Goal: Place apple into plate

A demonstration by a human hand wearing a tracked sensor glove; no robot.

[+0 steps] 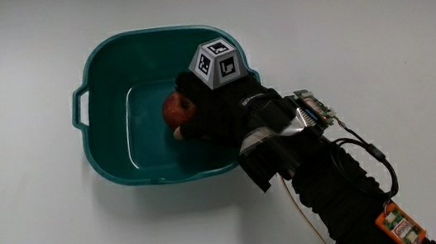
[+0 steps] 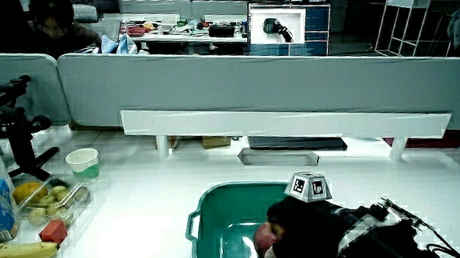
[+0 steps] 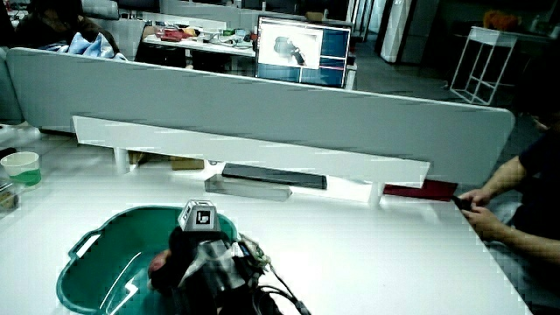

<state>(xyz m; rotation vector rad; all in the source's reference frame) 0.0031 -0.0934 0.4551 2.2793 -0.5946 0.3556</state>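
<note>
We're at the placing step: hand (image 1: 215,112) reaches into the teal basin (image 1: 99,70), the nearest thing to a plate here, fingers curled round the red apple (image 1: 175,108), which sits low inside, approx. at the floor. Next, we judge: settle it on the bottom, spread fingers, lift out w/o clipping the rim.
</note>
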